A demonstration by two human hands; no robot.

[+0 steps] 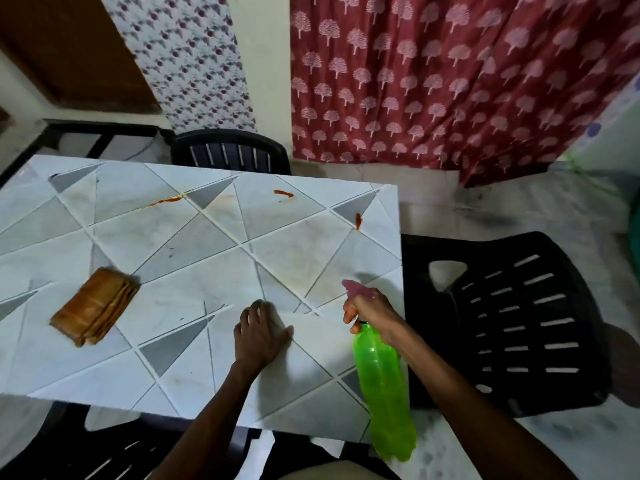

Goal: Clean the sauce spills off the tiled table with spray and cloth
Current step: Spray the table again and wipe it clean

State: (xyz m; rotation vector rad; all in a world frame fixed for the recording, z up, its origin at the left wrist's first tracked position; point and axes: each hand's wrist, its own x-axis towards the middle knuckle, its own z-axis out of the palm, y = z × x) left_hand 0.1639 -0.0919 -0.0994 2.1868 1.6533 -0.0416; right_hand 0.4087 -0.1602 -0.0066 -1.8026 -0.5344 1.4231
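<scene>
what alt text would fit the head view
A person's right hand grips a green spray bottle by a tiled table's edge, the left hand resting on it. Red sauce spills streak the far side; a folded brown cloth lies left.

black slatted chair [526, 327] at right; red tree-print curtain [450, 81] behind; possibly a wooden door [69, 46].

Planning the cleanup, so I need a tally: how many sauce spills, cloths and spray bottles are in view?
Sauce spills: 3
Cloth: 1
Spray bottle: 1
Total: 5
</scene>
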